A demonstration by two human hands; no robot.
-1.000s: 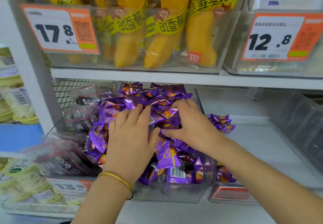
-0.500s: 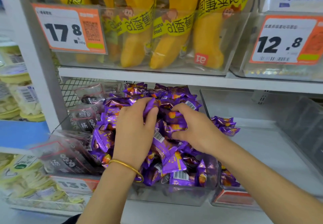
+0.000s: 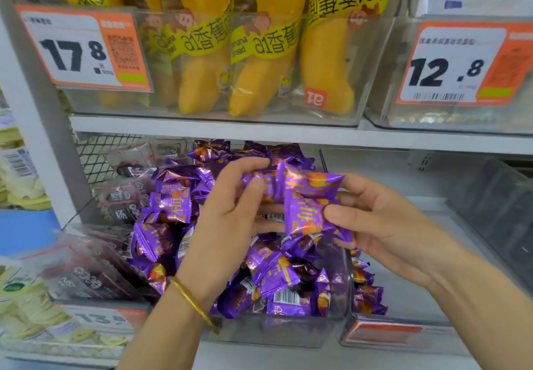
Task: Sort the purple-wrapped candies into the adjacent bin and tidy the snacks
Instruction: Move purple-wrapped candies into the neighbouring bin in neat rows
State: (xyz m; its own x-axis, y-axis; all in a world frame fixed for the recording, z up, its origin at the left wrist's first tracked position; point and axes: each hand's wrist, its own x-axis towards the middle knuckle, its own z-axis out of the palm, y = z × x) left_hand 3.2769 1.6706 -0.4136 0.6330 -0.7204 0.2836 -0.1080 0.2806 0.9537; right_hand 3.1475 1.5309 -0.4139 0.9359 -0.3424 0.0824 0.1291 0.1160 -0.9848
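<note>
Left hand (image 3: 227, 225) and right hand (image 3: 383, 225) pinch purple candies (image 3: 305, 196), seemingly above the bin (image 3: 274, 332).

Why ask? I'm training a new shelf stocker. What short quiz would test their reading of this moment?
1. True or false: the right hand and the left hand both hold purple foil-wrapped candies above the heaped clear plastic bin.
2. The orange-edged price tag in front of the yellow banana bread packs reads: A) 17.8 B) 15.2 C) 9.9
3. Fill in: the adjacent clear bin on the right holds ___ candies than the heaped one.
Key: 1 true; 2 A; 3 fewer.
</note>
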